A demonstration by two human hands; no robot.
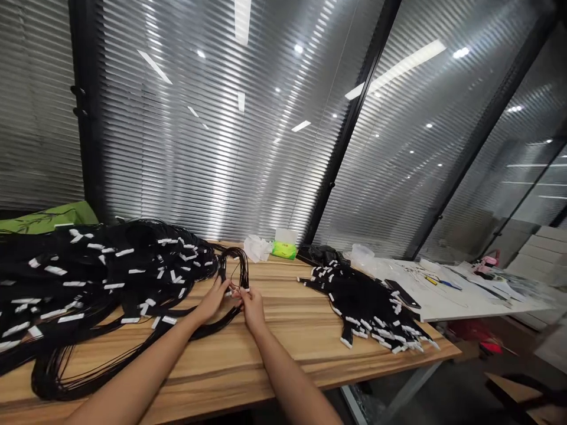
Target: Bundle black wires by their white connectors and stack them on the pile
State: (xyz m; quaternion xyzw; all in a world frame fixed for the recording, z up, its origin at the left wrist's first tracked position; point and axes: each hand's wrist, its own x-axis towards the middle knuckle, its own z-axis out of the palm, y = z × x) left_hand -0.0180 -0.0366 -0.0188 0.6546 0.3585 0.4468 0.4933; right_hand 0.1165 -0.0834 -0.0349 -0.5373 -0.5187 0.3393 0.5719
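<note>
Both my hands are on a looped bundle of thin black cables (239, 255) above the wooden table. My left hand (214, 300) is closed around the left side of the loop. With bent fingers, my right hand (252, 307) grips its right side, close to a small white connector. The loop stands up from my hands, and black strands trail below them to the left. A large heap of black cable bundles with white connectors (133, 260) lies left of my hands. To the right is a smaller pile of black cables (363, 298), its white ends fanned toward the front edge.
A green tissue pack (284, 249) and crumpled white tissue (257, 248) stand at the back of the wooden table (292, 336). A dark phone-like slab (402, 293) lies beside the right pile. Pliers (431, 280) rest on the white table (443, 304). Blinds rise behind.
</note>
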